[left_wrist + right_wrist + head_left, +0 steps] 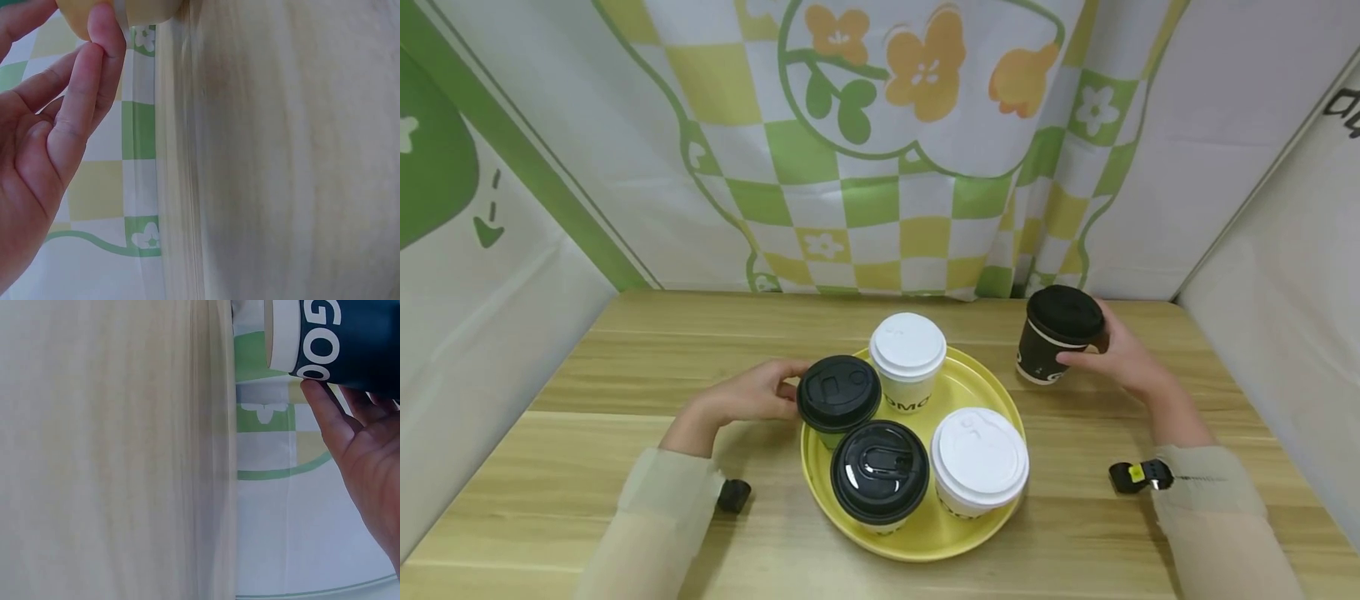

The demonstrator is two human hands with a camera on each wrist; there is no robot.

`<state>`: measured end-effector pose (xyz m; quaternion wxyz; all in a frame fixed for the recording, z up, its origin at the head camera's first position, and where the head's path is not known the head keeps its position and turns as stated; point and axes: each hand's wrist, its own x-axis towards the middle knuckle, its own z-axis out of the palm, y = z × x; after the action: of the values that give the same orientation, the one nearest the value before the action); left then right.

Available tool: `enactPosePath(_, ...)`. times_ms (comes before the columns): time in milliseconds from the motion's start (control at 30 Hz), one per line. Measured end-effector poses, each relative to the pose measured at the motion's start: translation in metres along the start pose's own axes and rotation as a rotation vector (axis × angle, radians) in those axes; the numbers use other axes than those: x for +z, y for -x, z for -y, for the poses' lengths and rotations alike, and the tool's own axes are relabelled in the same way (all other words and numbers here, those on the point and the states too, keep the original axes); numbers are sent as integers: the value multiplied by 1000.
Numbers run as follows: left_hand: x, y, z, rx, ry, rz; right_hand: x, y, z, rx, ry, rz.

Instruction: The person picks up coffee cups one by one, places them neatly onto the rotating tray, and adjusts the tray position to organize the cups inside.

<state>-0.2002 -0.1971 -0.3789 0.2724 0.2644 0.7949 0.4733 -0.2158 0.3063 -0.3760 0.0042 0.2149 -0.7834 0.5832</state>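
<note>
My left hand (748,393) is at the left rim of the round yellow tray (964,379), thumb and fingers curled at the side of a green paper cup with a matte black lid (838,392). Its fingertips are partly hidden by that lid; in the left wrist view lower fingers touch the yellow tray wall (150,9). To the right of the tray, my right hand (1120,354) grips a black paper cup (1047,354) with a black lid. White lettering shows on this cup (369,344) in the right wrist view.
Also on the tray stand two white-lidded cups, one at the back (908,354) and one at front right (979,458), plus a cup with a glossy black lid (880,475) in front. A checked curtain (895,200) hangs behind the wooden table (700,342).
</note>
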Motion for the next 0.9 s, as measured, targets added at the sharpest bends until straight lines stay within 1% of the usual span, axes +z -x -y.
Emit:
enactPosePath(300, -2, -3, -2, 21, -2, -4, -3, 11, 1, -53, -92, -2)
enactPosePath(567, -3, -5, 0, 36, -2, -1, -6, 20, -2, -63, -79, -7)
enactPosePath(733, -3, -7, 0, 26, 0, -12, -7, 23, -2, -67, -82, -1)
enactPosePath(900, -3, -10, 0, 37, 8, -19, -7, 25, 0, -62, -86, 3)
